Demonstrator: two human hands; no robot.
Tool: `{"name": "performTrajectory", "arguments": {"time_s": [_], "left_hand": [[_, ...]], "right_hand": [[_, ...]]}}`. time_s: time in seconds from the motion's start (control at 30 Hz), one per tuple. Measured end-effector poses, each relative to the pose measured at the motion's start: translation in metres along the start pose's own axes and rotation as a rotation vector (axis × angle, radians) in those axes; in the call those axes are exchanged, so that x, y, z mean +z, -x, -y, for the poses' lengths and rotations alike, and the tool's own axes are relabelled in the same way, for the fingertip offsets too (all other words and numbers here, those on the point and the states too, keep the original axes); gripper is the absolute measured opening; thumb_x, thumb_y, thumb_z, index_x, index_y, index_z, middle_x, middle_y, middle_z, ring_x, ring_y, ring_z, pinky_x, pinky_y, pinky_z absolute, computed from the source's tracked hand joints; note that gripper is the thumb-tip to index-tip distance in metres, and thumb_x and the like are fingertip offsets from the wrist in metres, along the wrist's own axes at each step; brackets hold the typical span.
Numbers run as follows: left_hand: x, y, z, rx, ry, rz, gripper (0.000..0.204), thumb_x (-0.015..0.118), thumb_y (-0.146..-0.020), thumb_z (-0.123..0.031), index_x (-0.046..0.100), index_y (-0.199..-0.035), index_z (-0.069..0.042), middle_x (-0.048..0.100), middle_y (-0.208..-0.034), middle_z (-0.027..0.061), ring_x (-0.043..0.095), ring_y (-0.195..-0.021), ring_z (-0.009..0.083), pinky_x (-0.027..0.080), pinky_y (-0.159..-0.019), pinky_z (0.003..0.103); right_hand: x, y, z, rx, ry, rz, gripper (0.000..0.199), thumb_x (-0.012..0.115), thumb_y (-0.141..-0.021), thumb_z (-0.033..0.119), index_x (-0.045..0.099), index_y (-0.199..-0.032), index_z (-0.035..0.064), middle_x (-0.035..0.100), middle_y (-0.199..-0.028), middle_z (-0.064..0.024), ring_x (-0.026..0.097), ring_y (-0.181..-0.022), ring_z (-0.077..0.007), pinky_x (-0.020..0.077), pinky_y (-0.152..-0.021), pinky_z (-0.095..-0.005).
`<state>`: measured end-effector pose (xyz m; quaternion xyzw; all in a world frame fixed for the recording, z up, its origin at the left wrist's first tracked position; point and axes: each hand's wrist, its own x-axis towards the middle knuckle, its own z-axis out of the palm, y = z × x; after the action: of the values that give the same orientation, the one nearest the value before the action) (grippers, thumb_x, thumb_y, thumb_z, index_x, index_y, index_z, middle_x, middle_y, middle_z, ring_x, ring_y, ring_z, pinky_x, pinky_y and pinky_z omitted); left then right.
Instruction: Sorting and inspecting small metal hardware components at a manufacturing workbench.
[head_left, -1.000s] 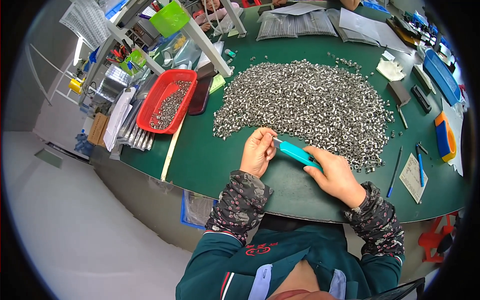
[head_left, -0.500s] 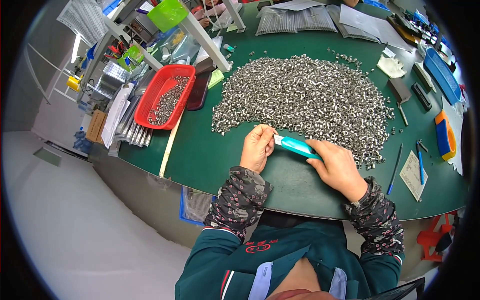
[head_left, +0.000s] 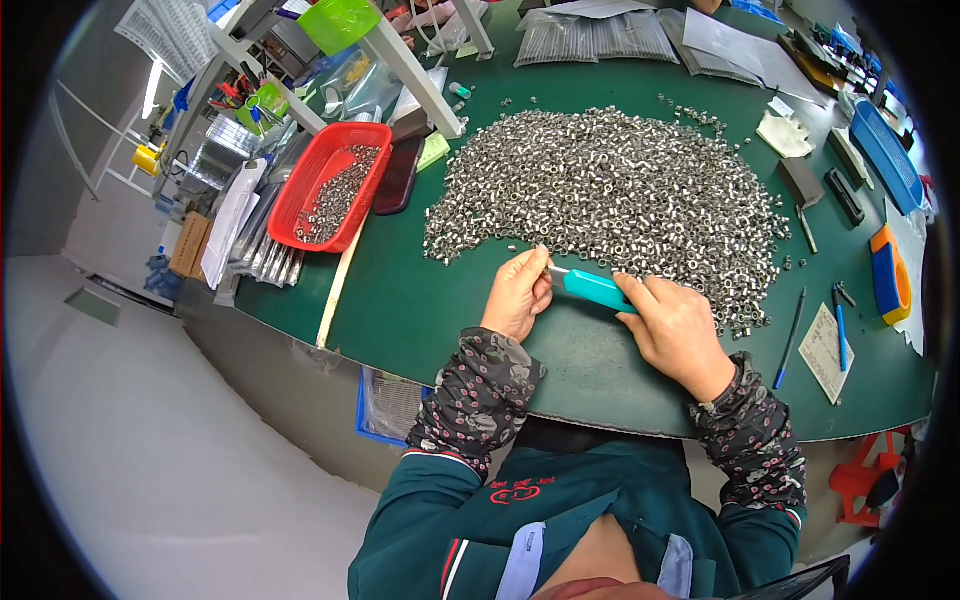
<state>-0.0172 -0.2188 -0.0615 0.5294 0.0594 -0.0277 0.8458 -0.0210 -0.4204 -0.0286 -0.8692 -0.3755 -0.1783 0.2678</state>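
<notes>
1. A dark green table fills the middle and upper part of the frame, with its curved near edge running below the hands.
2. A broad heap of small metal rings covers the table's middle, and a few loose ones lie around its edges.
3. At the left of the heap, a red basket holds more of the rings; a dark flat case lies just beside it.
4. White shelf posts stand at the upper left, with a green box fixed high up.
5. At the right of the frame lie a blue tray, two blue pens and a paper card; a red stool stands at the lower right.
6. A teal knife is near the centre of the frame, above the table and just below the heap, its blade end pointing left.
7. The right hand is closed around the knife's right end.
8. The left hand is curled, thumb and index fingertips at the blade end; whether they pinch anything is too small to tell.
</notes>
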Motion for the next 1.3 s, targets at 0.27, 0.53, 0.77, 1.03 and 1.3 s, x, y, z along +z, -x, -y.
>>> {"name": "performTrajectory", "arguments": {"time_s": [0.27, 0.53, 0.77, 1.03, 1.3], "left_hand": [[-0.005, -0.001, -0.003, -0.034, 0.101, 0.037, 0.029, 0.041, -0.085, -0.028, 0.042, -0.064, -0.008, 0.034, -0.051, -0.0031, 0.025, -0.039, 0.0032, 0.020, -0.033, 0.017], [-0.010, -0.004, -0.001, 0.024, 0.095, -0.026, 0.025, 0.041, -0.085, -0.026, 0.046, -0.072, -0.006, 0.039, -0.056, -0.0013, 0.030, -0.043, 0.0028, 0.023, -0.035, 0.015], [-0.003, -0.002, -0.003, 0.110, 0.005, -0.049, 0.015, 0.043, -0.084, -0.017, 0.049, -0.086, -0.004, 0.046, -0.068, 0.0004, 0.036, -0.048, 0.0017, 0.027, -0.036, 0.014], [-0.004, -0.002, -0.004, 0.078, 0.042, 0.020, 0.018, 0.043, -0.084, -0.014, 0.050, -0.095, -0.003, 0.047, -0.074, 0.0004, 0.038, -0.052, 0.0017, 0.029, -0.038, 0.014], [-0.001, -0.002, -0.004, 0.065, 0.008, 0.007, 0.016, 0.047, -0.081, -0.011, 0.049, -0.095, -0.003, 0.051, -0.073, 0.0016, 0.038, -0.050, 0.0019, 0.029, -0.037, 0.014]], "right_hand": [[-0.013, -0.002, 0.006, 0.026, -0.045, -0.014, 0.035, 0.061, -0.063, 0.010, 0.048, -0.095, 0.0052, 0.045, -0.062, -0.0069, 0.050, -0.057, -0.0219, 0.0401, -0.049, -0.0320], [-0.015, -0.001, 0.012, -0.117, -0.049, 0.028, 0.018, 0.054, -0.064, 0.007, 0.049, -0.081, 0.0050, 0.043, -0.057, -0.0053, 0.050, -0.050, -0.0192, 0.0394, -0.044, -0.0312], [-0.015, 0.002, 0.009, 0.000, -0.091, 0.100, 0.033, 0.061, -0.063, 0.013, 0.049, -0.094, 0.0073, 0.045, -0.060, -0.0072, 0.050, -0.054, -0.0233, 0.0401, -0.047, -0.0337], [-0.010, 0.002, 0.003, 0.104, -0.096, 0.073, 0.033, 0.060, -0.065, 0.015, 0.049, -0.096, 0.0090, 0.047, -0.063, -0.0072, 0.052, -0.057, -0.0234, 0.0407, -0.049, -0.0342], [-0.007, 0.004, 0.003, 0.117, -0.102, 0.092, 0.032, 0.059, -0.066, 0.015, 0.048, -0.096, 0.0088, 0.048, -0.064, -0.0075, 0.052, -0.058, -0.0236, 0.0409, -0.050, -0.0346]]}}
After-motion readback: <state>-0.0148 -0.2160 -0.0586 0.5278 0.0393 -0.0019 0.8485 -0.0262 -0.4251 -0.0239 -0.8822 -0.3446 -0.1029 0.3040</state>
